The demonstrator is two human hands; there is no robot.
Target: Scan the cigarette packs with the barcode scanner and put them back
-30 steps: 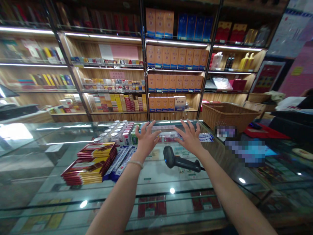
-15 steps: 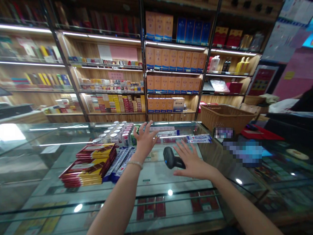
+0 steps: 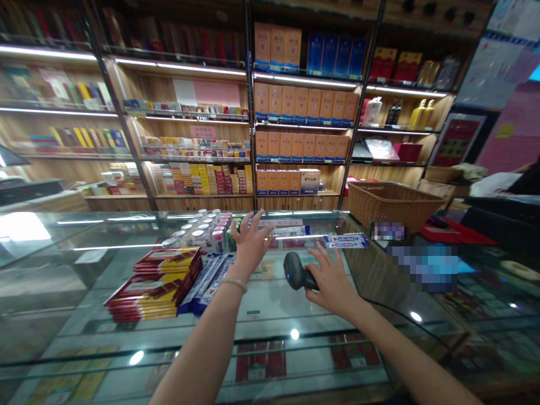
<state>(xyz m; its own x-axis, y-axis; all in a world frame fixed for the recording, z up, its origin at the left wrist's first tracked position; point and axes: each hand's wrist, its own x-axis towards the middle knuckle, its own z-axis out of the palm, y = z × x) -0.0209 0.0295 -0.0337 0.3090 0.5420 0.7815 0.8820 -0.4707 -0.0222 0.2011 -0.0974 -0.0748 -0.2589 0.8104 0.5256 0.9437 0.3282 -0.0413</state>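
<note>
My left hand (image 3: pixel 250 242) is raised over the glass counter (image 3: pixel 270 315), fingers spread and empty, just right of several small bottles (image 3: pixel 198 230). Lower down, my right hand (image 3: pixel 331 281) lies on the handle of a black barcode scanner (image 3: pixel 294 270), thumb curling round it, the other fingers still spread. The scanner rests on the glass with its head pointing left. Beyond my hands lie long flat boxes (image 3: pixel 345 241) near the far edge of the counter.
A stack of red and yellow flat boxes (image 3: pixel 156 281) and blue packs (image 3: pixel 208 275) sits at the left of the counter. A wicker basket (image 3: pixel 390 203) stands at the right. Shelves of boxed goods (image 3: pixel 301 101) fill the wall behind. A person (image 3: pixel 527 180) stands far right.
My right hand dropped from the far boxes down onto the scanner's handle and is closing round it. My left hand stayed raised and spread.
</note>
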